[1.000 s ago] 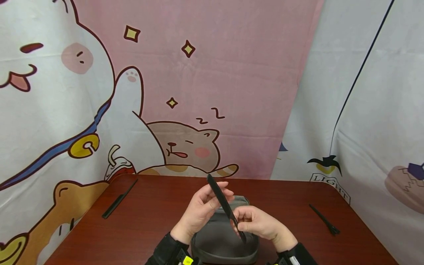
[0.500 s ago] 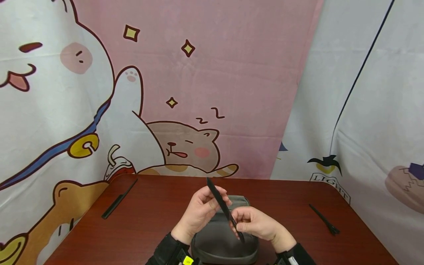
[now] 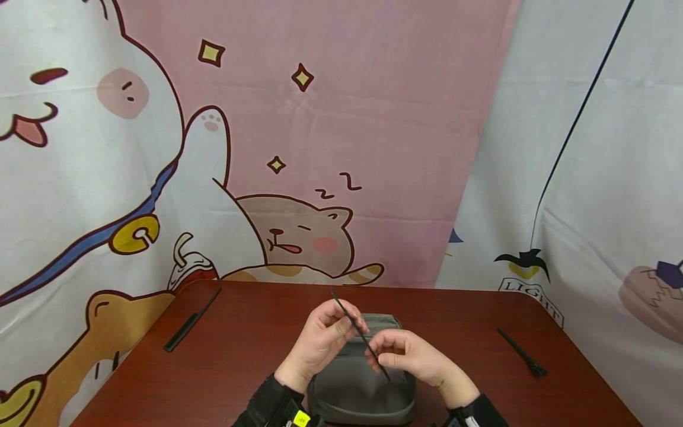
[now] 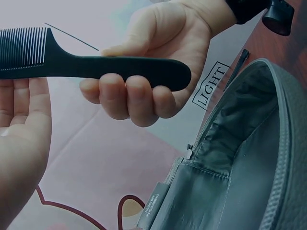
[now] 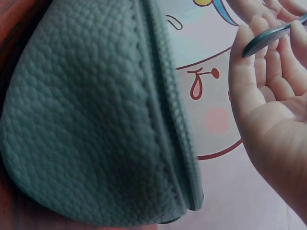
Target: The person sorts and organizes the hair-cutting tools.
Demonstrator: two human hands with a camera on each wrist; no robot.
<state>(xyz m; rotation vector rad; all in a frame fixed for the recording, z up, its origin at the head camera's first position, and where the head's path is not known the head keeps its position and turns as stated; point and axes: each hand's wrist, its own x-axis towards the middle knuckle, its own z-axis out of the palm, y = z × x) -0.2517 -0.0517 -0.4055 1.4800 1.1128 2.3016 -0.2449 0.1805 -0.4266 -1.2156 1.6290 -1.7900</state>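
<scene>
A black comb (image 3: 364, 338) is held slantwise above the grey zip bag (image 3: 363, 391), its thin edge turned toward the head view. My left hand (image 3: 322, 335) pinches its upper, toothed end between thumb and fingers. Lower down, my right hand (image 3: 413, 359) holds the handle; in the left wrist view its fingers curl round the handle (image 4: 144, 69). That view also shows the comb's fine teeth (image 4: 21, 48) and the bag's unzipped opening with a dark lining (image 4: 254, 158). The right wrist view has the handle's rounded end (image 5: 264, 40) near my right palm.
On the reddish-brown table (image 3: 251, 332), a slim black tool with a wider end (image 3: 192, 325) lies at the left. Another thin black tool with a flared end (image 3: 523, 354) lies at the right. Behind the table hangs a printed cartoon cloth (image 3: 384, 130).
The comb has turned from showing its broad face to nearly edge-on in the head view. Both hands keep hold of it and have shifted only slightly.
</scene>
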